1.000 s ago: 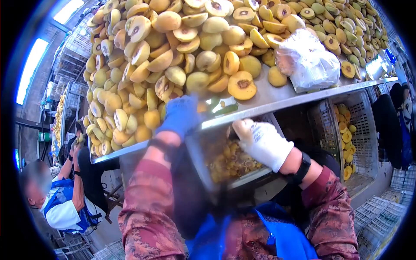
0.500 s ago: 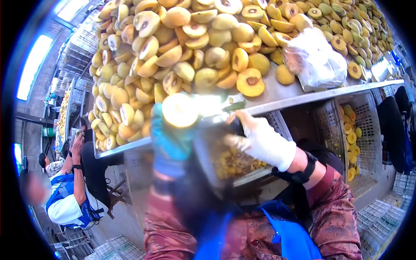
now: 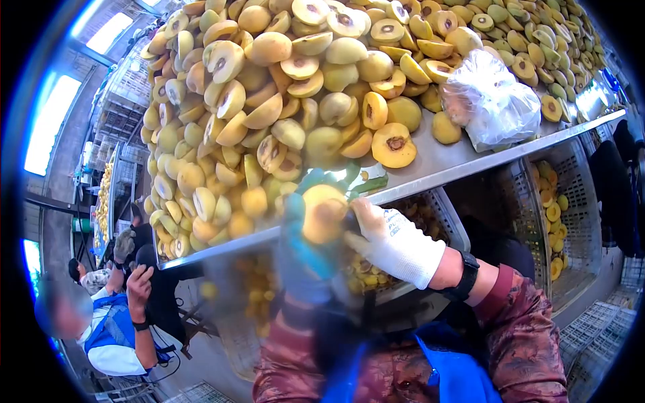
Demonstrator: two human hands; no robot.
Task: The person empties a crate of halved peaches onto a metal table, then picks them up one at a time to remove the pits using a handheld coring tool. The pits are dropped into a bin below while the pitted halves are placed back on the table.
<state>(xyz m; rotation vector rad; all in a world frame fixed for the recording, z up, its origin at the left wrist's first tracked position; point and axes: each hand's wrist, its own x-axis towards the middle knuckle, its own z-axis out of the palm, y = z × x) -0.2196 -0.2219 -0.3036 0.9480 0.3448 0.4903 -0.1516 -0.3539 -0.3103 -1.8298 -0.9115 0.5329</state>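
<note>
My left hand (image 3: 306, 232), in a teal glove and blurred, is closed around a yellow fruit half (image 3: 324, 213) at the table's front edge. My right hand (image 3: 396, 242), in a white glove with a black strap at the wrist, is closed just right of that fruit, its fingertips pressed together; what they hold is too hidden to name. A big heap of halved yellow fruits (image 3: 275, 80) lies behind both hands. One cut half (image 3: 394, 145) rests cut side up near the edge.
A plastic bag (image 3: 494, 107) sits on the metal table (image 3: 457, 168). Below the edge are a crate of cut pieces (image 3: 453, 218) and another crate (image 3: 581, 208) at right. At left, a person in a blue vest (image 3: 117, 336) works beside the table.
My left hand has moved right and down with a fruit half in it. My right hand has shifted slightly down and left. The person at left has moved lower in view.
</note>
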